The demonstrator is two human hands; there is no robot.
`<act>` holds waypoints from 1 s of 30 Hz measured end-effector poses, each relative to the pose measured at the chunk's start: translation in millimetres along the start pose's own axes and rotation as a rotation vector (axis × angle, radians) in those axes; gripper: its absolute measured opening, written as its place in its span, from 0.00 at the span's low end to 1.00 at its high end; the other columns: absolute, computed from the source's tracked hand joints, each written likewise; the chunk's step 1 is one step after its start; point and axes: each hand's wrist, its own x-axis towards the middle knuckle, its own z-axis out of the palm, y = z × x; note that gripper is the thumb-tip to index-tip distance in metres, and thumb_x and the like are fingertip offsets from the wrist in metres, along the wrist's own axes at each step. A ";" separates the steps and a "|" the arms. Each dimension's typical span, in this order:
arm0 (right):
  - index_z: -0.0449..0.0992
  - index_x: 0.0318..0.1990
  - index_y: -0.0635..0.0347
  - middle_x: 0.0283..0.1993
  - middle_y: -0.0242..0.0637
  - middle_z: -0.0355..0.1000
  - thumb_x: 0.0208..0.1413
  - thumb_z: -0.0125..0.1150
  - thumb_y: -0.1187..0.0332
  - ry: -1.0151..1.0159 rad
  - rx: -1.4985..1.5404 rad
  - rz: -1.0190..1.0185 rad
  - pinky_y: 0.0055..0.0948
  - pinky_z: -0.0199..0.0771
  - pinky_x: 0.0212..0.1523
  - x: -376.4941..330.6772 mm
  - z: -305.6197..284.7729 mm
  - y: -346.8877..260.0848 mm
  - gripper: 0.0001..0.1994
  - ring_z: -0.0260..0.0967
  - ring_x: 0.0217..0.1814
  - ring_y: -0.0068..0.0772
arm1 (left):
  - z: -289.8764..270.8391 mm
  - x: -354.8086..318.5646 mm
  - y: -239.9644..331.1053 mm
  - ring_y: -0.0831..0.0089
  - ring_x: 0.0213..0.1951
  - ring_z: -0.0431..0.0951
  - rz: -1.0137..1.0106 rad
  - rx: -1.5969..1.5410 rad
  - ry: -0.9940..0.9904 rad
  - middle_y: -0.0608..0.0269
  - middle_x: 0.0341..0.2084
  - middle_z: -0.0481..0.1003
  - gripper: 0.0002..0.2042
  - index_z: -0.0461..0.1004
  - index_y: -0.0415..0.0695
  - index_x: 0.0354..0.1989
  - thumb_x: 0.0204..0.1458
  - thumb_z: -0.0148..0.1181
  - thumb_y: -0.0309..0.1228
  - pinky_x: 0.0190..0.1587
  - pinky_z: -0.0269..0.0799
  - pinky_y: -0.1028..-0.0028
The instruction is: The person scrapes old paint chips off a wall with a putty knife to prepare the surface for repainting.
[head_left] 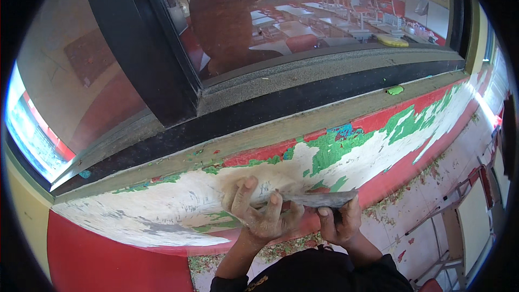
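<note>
A flat, grey, worn scraper-like blade (331, 199) lies roughly crosswise before the wall. My right hand (341, 224) is closed on its right end, thumb on the near side and fingers curled round the tip. My left hand (263, 219) is at the other end, its dusty fingers apart and half bent, close to the blade's narrow left end. Whether those fingers touch the blade is hard to tell. Behind both hands is the wall (173, 200), with white patches bared among flaking green and red paint.
Above the wall runs a ledge (248, 135) under a dark window frame (303, 92). A green paint flake (395, 90) rests on the ledge, and a yellow object (391, 40) by the glass. Paint chips litter the tiled floor (397, 221). Chairs (476, 216) stand at the right.
</note>
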 end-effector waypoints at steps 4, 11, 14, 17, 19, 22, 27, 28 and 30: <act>0.45 0.62 0.65 0.27 0.47 0.70 0.44 0.56 0.86 -0.023 -0.023 -0.058 0.30 0.67 0.19 3.3 -4.2 3.5 0.37 0.68 0.19 0.38 | -13.0 -4.8 -11.0 0.52 0.48 0.61 0.079 -0.021 -0.048 0.48 0.48 0.60 0.24 0.63 0.46 0.53 0.46 0.58 0.39 0.45 0.62 0.56; 0.46 0.63 0.68 0.34 0.46 0.70 0.50 0.52 0.84 -0.025 0.257 0.461 0.23 0.67 0.30 1.8 -22.7 -4.2 0.33 0.68 0.32 0.26 | -30.7 36.6 -14.0 0.72 0.26 0.75 -0.012 -0.181 -0.163 0.68 0.31 0.73 0.12 0.70 0.47 0.22 0.33 0.71 0.28 0.29 0.69 0.73; 0.46 0.63 0.67 0.33 0.45 0.71 0.49 0.53 0.84 -0.052 0.303 0.415 0.24 0.68 0.29 3.7 -26.8 -2.5 0.33 0.70 0.30 0.28 | -34.3 46.5 1.1 0.72 0.22 0.73 -0.306 -0.321 -0.247 0.66 0.29 0.76 0.12 0.71 0.45 0.23 0.34 0.71 0.29 0.23 0.68 0.75; 0.35 0.63 0.73 0.43 0.46 0.67 0.55 0.46 0.77 -0.220 0.262 0.359 0.21 0.70 0.31 4.5 -35.4 0.1 0.33 0.67 0.32 0.23 | -39.5 66.3 18.6 0.73 0.18 0.72 -0.583 -0.434 -0.412 0.61 0.26 0.77 0.10 0.73 0.42 0.24 0.36 0.69 0.28 0.20 0.66 0.77; 0.35 0.63 0.73 0.43 0.46 0.67 0.55 0.46 0.78 -0.263 0.272 0.368 0.21 0.70 0.31 2.4 -39.0 1.2 0.33 0.68 0.32 0.24 | -36.9 65.1 13.6 0.73 0.17 0.71 -0.520 -0.487 -0.439 0.60 0.26 0.76 0.08 0.73 0.41 0.24 0.38 0.68 0.27 0.20 0.66 0.77; 0.42 0.63 0.68 0.37 0.46 0.70 0.51 0.50 0.81 -0.245 0.292 0.372 0.23 0.70 0.29 -1.1 -38.1 2.1 0.33 0.70 0.30 0.28 | -36.2 58.0 5.7 0.74 0.16 0.70 -0.442 -0.555 -0.458 0.58 0.25 0.76 0.06 0.73 0.40 0.24 0.40 0.65 0.25 0.20 0.64 0.77; 0.35 0.63 0.74 0.42 0.47 0.67 0.55 0.46 0.79 -0.282 0.288 0.299 0.21 0.70 0.31 2.1 -42.9 5.7 0.32 0.68 0.31 0.24 | -38.5 44.1 1.5 0.75 0.16 0.69 -0.399 -0.476 -0.372 0.61 0.21 0.74 0.04 0.73 0.41 0.23 0.40 0.64 0.24 0.19 0.63 0.78; 0.41 0.63 0.69 0.36 0.46 0.70 0.52 0.49 0.81 -0.222 0.289 0.341 0.22 0.70 0.29 4.9 -40.9 2.4 0.32 0.70 0.30 0.27 | -40.2 44.0 0.0 0.74 0.19 0.71 -0.274 -0.391 -0.382 0.62 0.20 0.74 0.04 0.74 0.43 0.22 0.42 0.62 0.27 0.21 0.64 0.77; 0.48 0.63 0.64 0.31 0.44 0.72 0.49 0.53 0.83 -0.166 0.302 0.379 0.23 0.69 0.28 5.0 -38.1 0.5 0.33 0.71 0.29 0.29 | -41.5 41.1 -1.1 0.73 0.21 0.72 -0.152 -0.292 -0.390 0.63 0.18 0.73 0.06 0.74 0.44 0.20 0.44 0.61 0.30 0.23 0.65 0.76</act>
